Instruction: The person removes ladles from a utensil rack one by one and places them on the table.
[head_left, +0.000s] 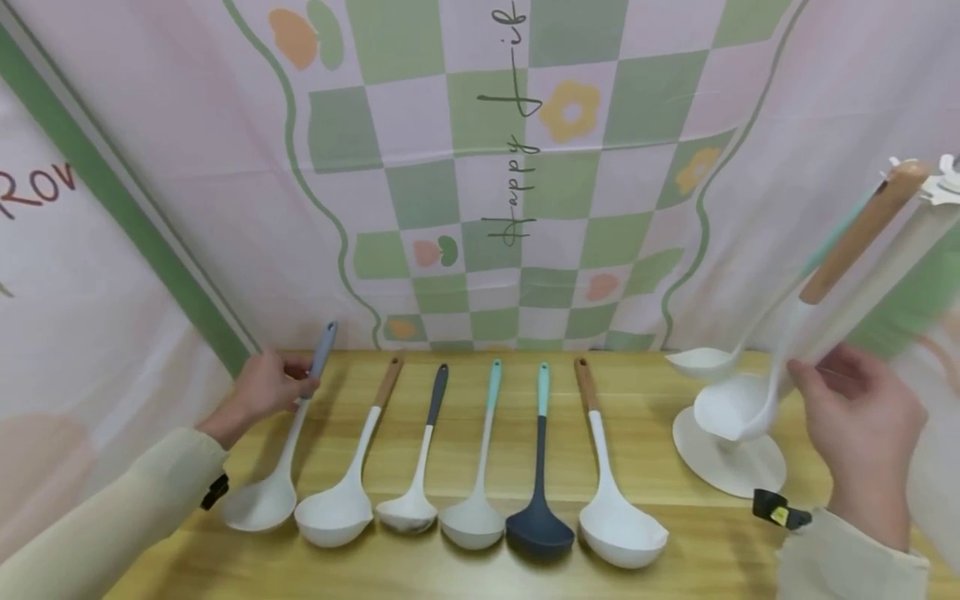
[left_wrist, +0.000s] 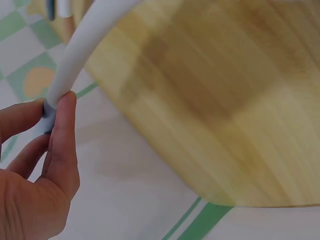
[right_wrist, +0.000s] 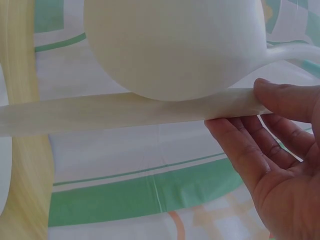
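Observation:
At the left end of a row of ladles, my left hand (head_left: 266, 387) pinches a white ladle with a grey-blue handle (head_left: 262, 504). Thumb and fingers meet near where handle and white shaft join, as the left wrist view shows. On the right, my right hand (head_left: 862, 417) holds the pale pole of a utensil stand (right_wrist: 100, 112), thumb on one side and fingers on the other. From the stand's top hang a brown-handled white ladle (head_left: 731, 408) and, behind it, a teal-handled white ladle (head_left: 701, 362). The stand's round base (head_left: 693, 450) is on the table.
Between my hands lie a brown-handled white ladle (head_left: 333, 512), a dark-grey-handled one (head_left: 408, 508), a teal-handled pale one (head_left: 472, 521), a navy one with teal handle (head_left: 540, 529) and another brown-handled white one (head_left: 622, 529). A checked cloth (head_left: 487, 175) hangs behind the wooden table (head_left: 420, 575).

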